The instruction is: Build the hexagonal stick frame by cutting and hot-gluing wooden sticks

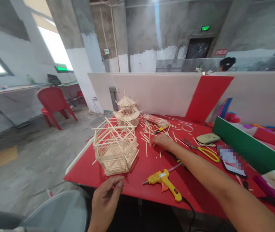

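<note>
"On the red table, toward its left end, how does the stick frame stand?"

"Upright, near the front edge; it is many-sided and open-topped like a basket, with bars of sticks for walls and a slatted floor inside; behind it stands a roofed stick pagoda."

"And the hands?"

"The left hand is just in front of the frame's base, released, thumb and fingers loosely curved; the right hand is down by the loose sticks, fingers curled under; whether it grasps one I cannot tell."

"Which containers do you see?"

"A clear plastic packet lies beyond the right hand, with a bundle of sticks in it; at the lower left, off the table, is what looks like a pale tub, its contents unclear to me; at the right a green board stands on edge, with coloured pieces behind it."

"What lies nearer the arms?"

"A yellow glue gun, between the left hand and the right forearm, nozzle toward the left; beyond that forearm, a yellow-handled tool, a beige oblong object and a phone."
</note>
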